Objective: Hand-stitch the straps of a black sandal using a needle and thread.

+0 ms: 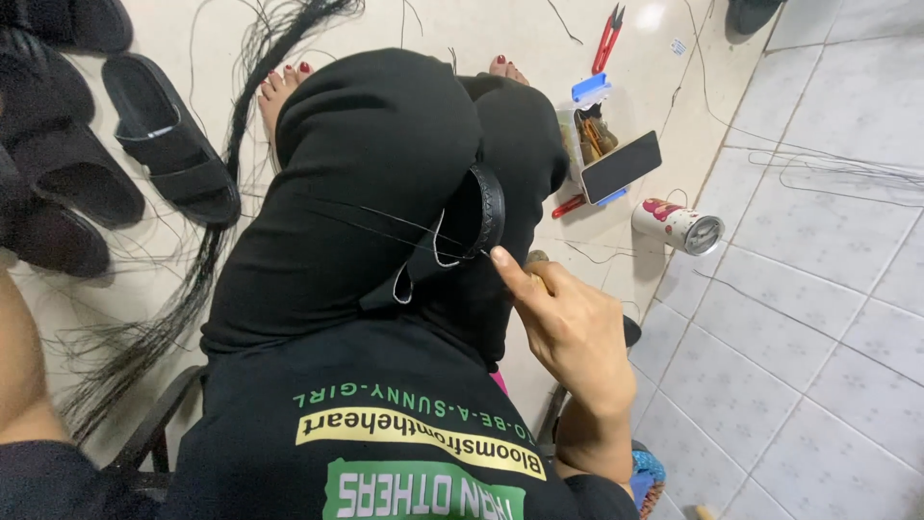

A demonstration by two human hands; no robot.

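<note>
My right hand [570, 327] pinches a small wooden-handled tool [537, 259], thumb tip pressed to the edge of a black band [493, 207] that curves over my raised knee. The knee is draped in black cloth [375, 164]. Thin black hair strands [385, 223] stretch across the cloth toward the thumb, and two fine pale thread loops [438, 252] hang beside the band. Only my left forearm [19, 356] shows at the left edge; the hand itself is out of view.
Black sandals [168, 140] lie on the floor at left beside a long bundle of black hair [207, 260]. Beyond the knee are red snips [606, 37], a clear box with a dark phone [621, 166] on it, and a can [679, 226] lying on its side.
</note>
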